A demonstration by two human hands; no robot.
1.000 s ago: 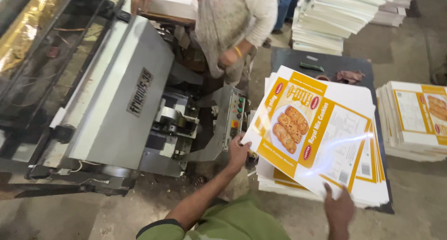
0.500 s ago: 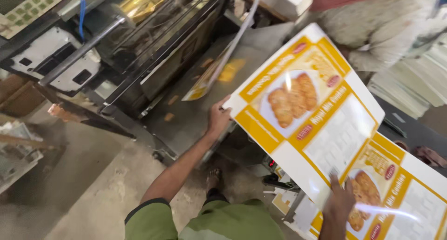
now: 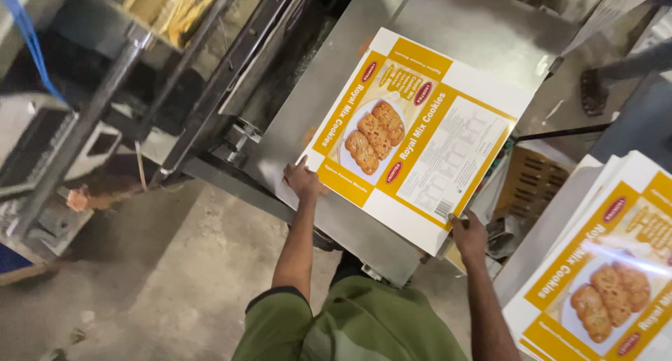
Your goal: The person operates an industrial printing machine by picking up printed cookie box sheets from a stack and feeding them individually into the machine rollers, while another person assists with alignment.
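I hold a flat printed carton sheet (image 3: 420, 137), white and yellow with a picture of cookies on a plate, over the steel feed table (image 3: 448, 25) of a big machine. My left hand (image 3: 302, 180) grips the sheet's near left corner. The near right corner is pinched by my right hand (image 3: 467, 236). The sheet lies tilted, almost flat on the metal surface.
A stack of the same printed sheets (image 3: 602, 277) stands at the lower right. The machine's dark frame and rollers (image 3: 203, 88) fill the upper left. Another person's sandalled foot (image 3: 595, 91) is at the upper right. Bare concrete floor (image 3: 154, 277) lies below left.
I have turned from the stack to the machine, carrying the sheet with both hands; it has come down from an upright tilt to lie over the steel table.
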